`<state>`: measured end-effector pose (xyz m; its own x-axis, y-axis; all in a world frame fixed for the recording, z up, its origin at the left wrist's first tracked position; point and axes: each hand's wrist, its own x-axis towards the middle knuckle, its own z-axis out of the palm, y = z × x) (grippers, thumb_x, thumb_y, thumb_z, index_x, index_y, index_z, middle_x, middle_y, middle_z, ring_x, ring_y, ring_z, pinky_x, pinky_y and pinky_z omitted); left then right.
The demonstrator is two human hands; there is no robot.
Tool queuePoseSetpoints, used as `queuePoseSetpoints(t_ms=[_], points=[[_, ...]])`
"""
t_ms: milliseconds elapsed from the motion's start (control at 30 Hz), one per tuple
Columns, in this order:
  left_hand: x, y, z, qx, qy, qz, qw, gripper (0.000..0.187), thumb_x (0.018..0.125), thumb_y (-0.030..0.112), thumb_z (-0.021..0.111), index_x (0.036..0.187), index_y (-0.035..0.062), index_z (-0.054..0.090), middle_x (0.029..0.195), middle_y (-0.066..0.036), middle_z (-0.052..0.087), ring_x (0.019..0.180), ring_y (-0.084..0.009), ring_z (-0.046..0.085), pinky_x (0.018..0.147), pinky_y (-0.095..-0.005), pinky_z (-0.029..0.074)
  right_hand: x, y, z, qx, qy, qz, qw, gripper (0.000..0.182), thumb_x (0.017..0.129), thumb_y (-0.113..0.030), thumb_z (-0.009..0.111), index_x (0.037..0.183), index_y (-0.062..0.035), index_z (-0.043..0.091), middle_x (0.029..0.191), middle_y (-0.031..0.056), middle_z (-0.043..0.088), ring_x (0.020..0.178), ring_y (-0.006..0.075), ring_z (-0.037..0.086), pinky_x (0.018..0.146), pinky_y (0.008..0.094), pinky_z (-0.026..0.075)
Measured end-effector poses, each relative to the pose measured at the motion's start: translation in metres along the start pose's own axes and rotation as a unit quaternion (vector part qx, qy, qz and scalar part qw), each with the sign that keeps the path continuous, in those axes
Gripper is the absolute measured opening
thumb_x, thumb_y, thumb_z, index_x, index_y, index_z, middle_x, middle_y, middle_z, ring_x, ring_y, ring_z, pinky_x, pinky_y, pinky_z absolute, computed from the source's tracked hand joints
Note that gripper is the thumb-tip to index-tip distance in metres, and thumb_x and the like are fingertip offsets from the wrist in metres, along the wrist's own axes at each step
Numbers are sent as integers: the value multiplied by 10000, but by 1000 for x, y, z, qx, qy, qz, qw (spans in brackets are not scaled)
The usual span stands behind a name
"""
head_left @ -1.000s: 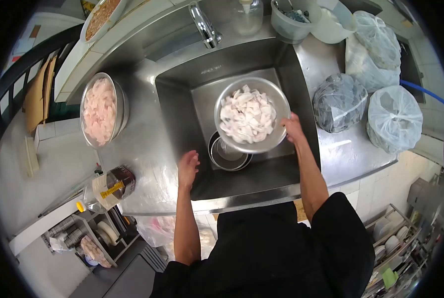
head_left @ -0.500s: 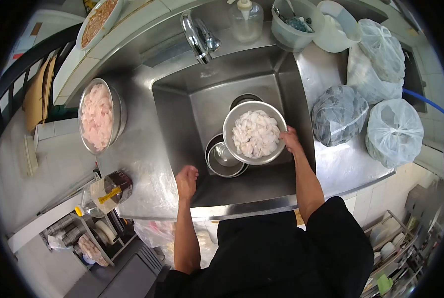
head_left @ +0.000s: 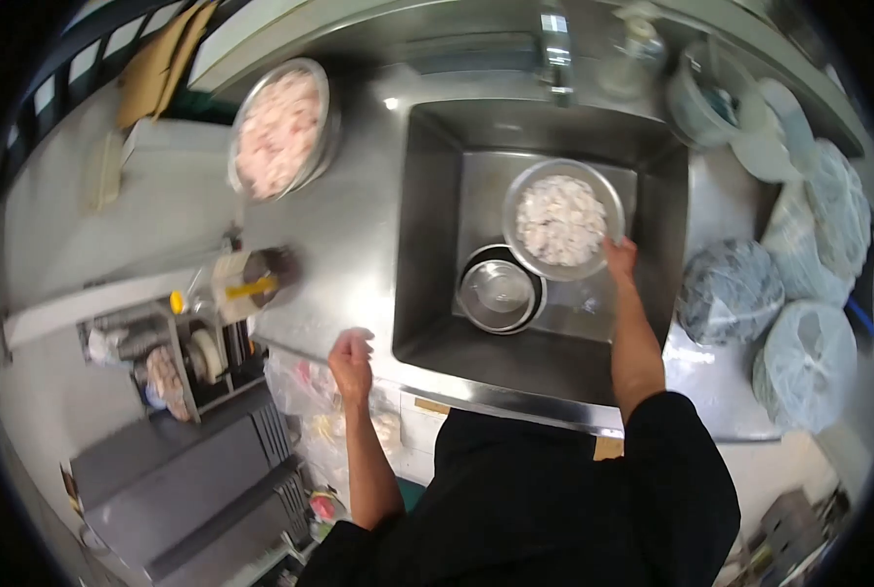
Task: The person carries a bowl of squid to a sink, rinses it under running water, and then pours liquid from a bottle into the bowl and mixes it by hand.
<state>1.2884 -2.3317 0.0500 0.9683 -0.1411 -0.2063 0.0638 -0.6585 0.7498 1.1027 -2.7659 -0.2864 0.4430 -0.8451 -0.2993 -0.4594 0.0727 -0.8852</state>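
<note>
My right hand [head_left: 621, 257] grips the right rim of a round metal bowl [head_left: 510, 223]. In the bowl lies a heap of pale, whitish raw pieces [head_left: 561, 220], whose exact kind I cannot make out. The bowl is over the steel sink [head_left: 427, 245]. Just below and left of it, a smaller metal bowl [head_left: 496, 293] with a shiny inside rests on the sink floor. My left hand [head_left: 350, 362] is empty, its blurred fingers loosely bent and apart, above the counter's front edge, left of the sink.
A metal bowl of pink raw meat [head_left: 278, 134] stands on the left counter, a large bottle [head_left: 246, 284] nearer me. The faucet [head_left: 555, 59] is behind the sink. Tied plastic bags [head_left: 731, 293] and plastic tubs [head_left: 711, 93] line the right side.
The view has swung left, so the sink appears further right. My left hand has moved from over the sink to the counter's front edge. My right hand still holds the bowl.
</note>
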Motion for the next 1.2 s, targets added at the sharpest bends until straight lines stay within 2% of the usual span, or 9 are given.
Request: queuePoseSetpoints(t_ms=[100, 200, 333, 467, 600, 667, 733, 1000, 1200], points=[[32, -26, -72, -1, 212, -22, 977, 244, 909, 216, 535, 826, -3, 605, 740, -27, 595, 615, -82, 497, 545, -228, 393, -28, -67, -26, 25, -58, 178, 982, 430, 778, -279, 721, 1089, -5, 605, 862, 82, 679, 761, 182, 633, 715, 330, 499], [89, -36, -147, -5, 369, 146, 918, 320, 851, 190, 616, 1051, -47, 537, 1013, -124, 552, 916, -215, 515, 854, -321, 410, -71, -115, -30, -282, 138, -61, 948, 447, 790, -299, 692, 1106, -1, 590, 1008, 130, 674, 915, 255, 643, 811, 358, 486], [138, 2, -201, -30, 400, 173, 899, 642, 840, 293, 668, 1322, 6, 357, 1147, -126, 511, 1018, -225, 501, 917, -353, 395, -179, -243, 7, -113, -106, -40, 987, 327, 823, -167, 625, 1109, -12, 594, 920, 100, 649, 833, 188, 618, 770, 313, 479], [166, 5, -223, 117, 263, 120, 950, 745, 791, 424, 680, 1341, 32, 368, 1181, -196, 520, 1062, -275, 525, 869, -382, 426, -245, -314, 123, 94, -320, -156, 930, 272, 815, -147, 630, 1060, -29, 627, 845, 71, 645, 767, 137, 602, 709, 279, 483], [157, 20, -231, 167, 262, 78, 947, 827, 749, 503, 669, 1344, 14, 369, 1066, -190, 567, 949, -302, 559, 823, -399, 428, -269, -398, 280, 93, -363, -426, 823, 530, 754, -188, 676, 1218, 8, 512, 1184, 208, 564, 1079, 316, 552, 912, 381, 430], [155, 27, -237, 138, 259, 117, 949, 647, 802, 371, 654, 1309, 35, 435, 1046, -169, 580, 896, -310, 573, 800, -395, 438, -285, -434, 327, 37, -377, -492, 784, 628, 740, -279, 673, 1257, -10, 439, 1210, 211, 537, 1132, 347, 499, 942, 419, 404], [162, 28, -256, 212, 148, 404, 877, 442, 831, 172, 615, 1252, 78, 518, 1037, -147, 581, 837, -309, 575, 765, -380, 450, -294, -441, 370, -9, -397, -407, 823, 581, 792, -373, 640, 1233, -46, 449, 1177, 216, 551, 1084, 350, 526, 885, 448, 424], [120, 86, -255, 216, -171, 431, 859, 306, 827, 157, 645, 1095, 30, 569, 813, -139, 566, 666, -257, 529, 626, -349, 433, -336, -398, 256, 166, -398, -258, 864, 416, 848, -151, 632, 1183, -39, 412, 968, 157, 613, 835, 196, 589, 749, 321, 452], [107, 129, -120, 284, -128, 452, 836, 288, 874, 276, 497, 763, 12, 525, 741, -221, 580, 715, -402, 559, 626, -479, 414, -339, -402, 104, 29, -239, -235, 942, 573, 835, -150, 631, 1343, -50, 386, 967, 192, 638, 868, 235, 636, 775, 320, 470]])
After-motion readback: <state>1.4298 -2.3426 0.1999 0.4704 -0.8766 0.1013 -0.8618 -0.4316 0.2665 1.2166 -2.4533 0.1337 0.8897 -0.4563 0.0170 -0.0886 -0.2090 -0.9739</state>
